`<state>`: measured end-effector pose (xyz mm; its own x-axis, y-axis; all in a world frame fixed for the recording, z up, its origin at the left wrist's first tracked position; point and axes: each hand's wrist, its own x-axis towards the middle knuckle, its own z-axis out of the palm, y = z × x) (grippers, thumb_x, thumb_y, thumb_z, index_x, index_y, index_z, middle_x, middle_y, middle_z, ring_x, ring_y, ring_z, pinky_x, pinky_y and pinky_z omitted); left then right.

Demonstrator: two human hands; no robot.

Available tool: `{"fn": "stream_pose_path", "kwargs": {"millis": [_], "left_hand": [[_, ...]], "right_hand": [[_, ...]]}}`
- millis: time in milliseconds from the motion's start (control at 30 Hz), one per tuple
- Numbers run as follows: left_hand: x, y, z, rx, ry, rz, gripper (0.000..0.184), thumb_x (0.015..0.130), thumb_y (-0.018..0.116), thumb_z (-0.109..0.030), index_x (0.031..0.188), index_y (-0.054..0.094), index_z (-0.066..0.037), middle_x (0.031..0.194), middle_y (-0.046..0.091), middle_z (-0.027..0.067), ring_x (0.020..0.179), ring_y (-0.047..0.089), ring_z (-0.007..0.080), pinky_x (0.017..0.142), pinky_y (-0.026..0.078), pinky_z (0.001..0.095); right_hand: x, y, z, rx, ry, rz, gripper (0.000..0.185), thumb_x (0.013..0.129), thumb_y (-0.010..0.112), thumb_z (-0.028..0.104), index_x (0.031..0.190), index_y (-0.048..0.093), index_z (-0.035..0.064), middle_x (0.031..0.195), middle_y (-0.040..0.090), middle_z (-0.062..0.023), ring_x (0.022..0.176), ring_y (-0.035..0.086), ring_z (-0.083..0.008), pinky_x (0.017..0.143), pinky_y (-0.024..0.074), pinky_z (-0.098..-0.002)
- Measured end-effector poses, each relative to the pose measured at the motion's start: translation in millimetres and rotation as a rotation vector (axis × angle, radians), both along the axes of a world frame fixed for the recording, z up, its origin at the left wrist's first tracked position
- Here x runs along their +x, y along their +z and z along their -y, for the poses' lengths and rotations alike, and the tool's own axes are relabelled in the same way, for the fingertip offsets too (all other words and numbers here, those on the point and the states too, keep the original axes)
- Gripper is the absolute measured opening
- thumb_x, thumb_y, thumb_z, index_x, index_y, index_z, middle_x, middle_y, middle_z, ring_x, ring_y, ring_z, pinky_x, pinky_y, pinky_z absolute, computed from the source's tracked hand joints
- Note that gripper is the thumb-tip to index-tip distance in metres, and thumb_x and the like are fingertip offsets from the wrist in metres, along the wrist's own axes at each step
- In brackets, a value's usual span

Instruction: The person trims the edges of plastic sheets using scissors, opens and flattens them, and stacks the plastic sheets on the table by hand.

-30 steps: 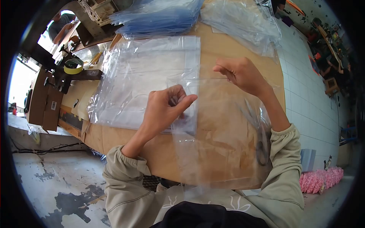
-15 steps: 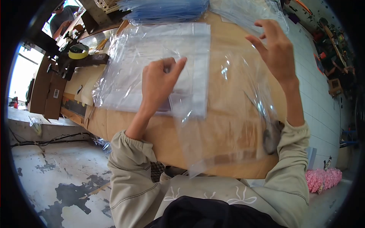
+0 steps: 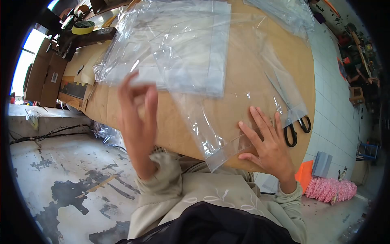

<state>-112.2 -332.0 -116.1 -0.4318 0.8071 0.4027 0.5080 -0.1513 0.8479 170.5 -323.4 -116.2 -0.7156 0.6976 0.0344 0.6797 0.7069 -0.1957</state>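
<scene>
My right hand [image 3: 268, 146] lies flat with fingers spread on a clear plastic bag [image 3: 219, 110], near its lower edge. The bag rests slantwise on the brown tabletop, its upper left part over a stack of clear plastic sheets or bags [image 3: 189, 61]. Black-handled scissors [image 3: 291, 136] lie just beyond my right fingers; their blades show through the bag and the handles stick out past its edge. Blurred by motion, my left hand [image 3: 140, 118] is raised left of the bag, fingers bent and apart, with nothing visible in it.
More clear plastic [image 3: 284, 18] lies at the table's far right. A yellow tape roll [image 3: 83, 27] sits on a dark clamp-like fixture at the left, near a cardboard box [image 3: 42, 77]. Right of the brown table [image 3: 300, 53], a pink bundle [image 3: 331, 190] stands on the floor.
My right hand has come down from the air onto the bag and flattened. My left hand has moved left and nearer to me. The bag has spread out flatter, its far end over the stack.
</scene>
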Motion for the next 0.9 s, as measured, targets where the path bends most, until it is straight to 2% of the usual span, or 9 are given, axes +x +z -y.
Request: {"fn": "stream_pose_path", "kwargs": {"millis": [100, 167, 333, 433, 567, 633, 767, 800, 900], "left_hand": [[45, -19, 64, -0.17, -0.099, 0.389, 0.048, 0.085, 0.064, -0.007, 0.125, 0.041, 0.003, 0.086, 0.065, 0.0114, 0.079, 0.065, 0.0168, 0.07, 0.053, 0.0274], [57, -20, 84, -0.372, -0.277, 0.431, 0.045, 0.084, 0.064, 0.0, 0.124, 0.043, 0.003, 0.088, 0.065, 0.0109, 0.082, 0.066, 0.0157, 0.069, 0.054, 0.0263], [62, -29, 85, -0.422, -0.307, 0.525, 0.039, 0.084, 0.061, 0.006, 0.119, 0.047, 0.004, 0.085, 0.066, 0.01, 0.079, 0.066, 0.0146, 0.069, 0.055, 0.0246], [61, -27, 82, -0.435, -0.264, 0.445, 0.036, 0.084, 0.061, 0.006, 0.116, 0.046, 0.003, 0.083, 0.067, 0.0107, 0.077, 0.066, 0.0141, 0.068, 0.054, 0.0238], [63, -20, 82, -0.409, -0.101, 0.426, 0.029, 0.084, 0.058, 0.008, 0.11, 0.044, 0.003, 0.085, 0.064, 0.0118, 0.075, 0.065, 0.0138, 0.066, 0.051, 0.0221], [61, -29, 84, -0.191, -0.117, 0.522, 0.025, 0.088, 0.052, 0.006, 0.11, 0.042, 0.003, 0.091, 0.061, 0.0114, 0.079, 0.062, 0.0143, 0.071, 0.049, 0.023], [73, -22, 80, -0.166, -0.168, 0.738, 0.036, 0.092, 0.05, -0.001, 0.122, 0.03, -0.001, 0.104, 0.057, 0.0139, 0.089, 0.059, 0.0161, 0.079, 0.045, 0.0238], [79, -19, 76, -0.176, -0.112, 0.823, 0.052, 0.091, 0.051, 0.001, 0.132, 0.02, -0.003, 0.109, 0.056, 0.0152, 0.094, 0.059, 0.0172, 0.082, 0.043, 0.0222], [80, -15, 69, -0.31, -0.131, 0.649, 0.063, 0.09, 0.052, 0.005, 0.139, 0.012, -0.004, 0.11, 0.056, 0.0154, 0.097, 0.058, 0.0184, 0.084, 0.043, 0.022]], "right_hand": [[-2, -6, 2, -0.035, -0.071, -0.057, 0.069, 0.076, 0.057, 0.055, 0.132, 0.049, 0.0164, 0.145, 0.034, -0.0145, 0.134, 0.033, -0.0292, 0.109, 0.018, -0.0554], [-3, -9, 4, -0.06, -0.101, -0.101, 0.067, 0.077, 0.057, 0.054, 0.132, 0.05, 0.0162, 0.145, 0.036, -0.014, 0.134, 0.034, -0.0286, 0.11, 0.0177, -0.0547], [-2, -16, 4, -0.053, -0.124, -0.141, 0.066, 0.078, 0.056, 0.053, 0.132, 0.05, 0.0134, 0.143, 0.039, -0.0135, 0.133, 0.035, -0.0293, 0.11, 0.0187, -0.0529], [-1, -14, 2, -0.013, -0.12, -0.193, 0.056, 0.083, 0.059, 0.044, 0.126, 0.054, 0.0076, 0.135, 0.048, -0.0148, 0.128, 0.043, -0.0299, 0.106, 0.0296, -0.0512], [8, -21, 9, 0.085, 0.037, -0.43, 0.032, 0.083, 0.067, 0.026, 0.104, 0.064, 0.0026, 0.113, 0.061, -0.012, 0.107, 0.058, -0.0253, 0.092, 0.0459, -0.0418], [10, -19, 23, 0.059, 0.188, -0.536, 0.021, 0.08, 0.07, 0.019, 0.093, 0.066, 0.0021, 0.103, 0.065, -0.0095, 0.097, 0.062, -0.0221, 0.085, 0.0502, -0.0366], [-8, -25, 30, 0.029, 0.284, -0.541, 0.021, 0.078, 0.072, 0.019, 0.088, 0.067, 0.0027, 0.098, 0.066, -0.0059, 0.093, 0.061, -0.0186, 0.082, 0.0502, -0.0331], [-11, -25, 27, 0.049, 0.284, -0.535, 0.021, 0.078, 0.072, 0.019, 0.089, 0.066, 0.0026, 0.097, 0.066, -0.0055, 0.093, 0.061, -0.0183, 0.082, 0.0503, -0.0327], [-13, -24, 25, 0.053, 0.264, -0.56, 0.021, 0.078, 0.071, 0.019, 0.089, 0.066, 0.0022, 0.097, 0.066, -0.0047, 0.093, 0.061, -0.0171, 0.082, 0.0503, -0.032]]}}
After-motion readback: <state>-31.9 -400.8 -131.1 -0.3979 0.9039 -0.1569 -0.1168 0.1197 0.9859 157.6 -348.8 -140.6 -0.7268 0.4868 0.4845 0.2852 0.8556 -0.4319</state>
